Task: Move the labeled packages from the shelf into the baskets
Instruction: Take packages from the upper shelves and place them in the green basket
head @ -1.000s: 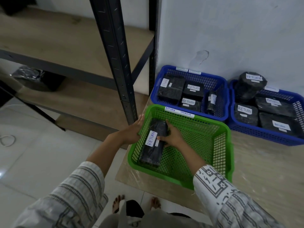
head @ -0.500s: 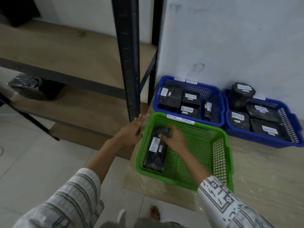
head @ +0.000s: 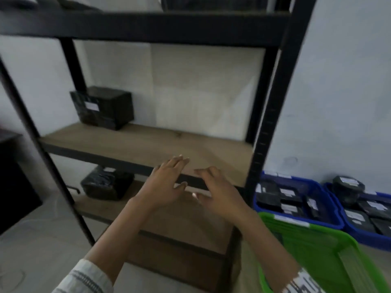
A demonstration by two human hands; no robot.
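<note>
My left hand (head: pixel 167 182) and my right hand (head: pixel 213 189) hover empty, fingers spread, in front of the middle board of the black metal shelf (head: pixel 148 144). A black wrapped box with a white label (head: pixel 102 106) stands at the back left of that board. Another black wrapped package (head: pixel 106 182) lies on the lower board, left of my left hand. The green basket (head: pixel 313 240) is at the lower right; its inside is blurred. Behind it stand two blue baskets (head: pixel 296 220) (head: pixel 359 235) holding several labeled black packages.
The shelf's right upright post (head: pixel 273 115) stands between my hands and the baskets. A dark piece of furniture (head: pixel 12 182) is at the far left. The top board (head: pixel 137 24) carries dark items, cut off by the frame. Pale tiled floor (head: pixel 42 240) lies below.
Both hands let go of the package in the green basket and rose up to the left, toward the shelf. The view swung up from the baskets to the shelf.
</note>
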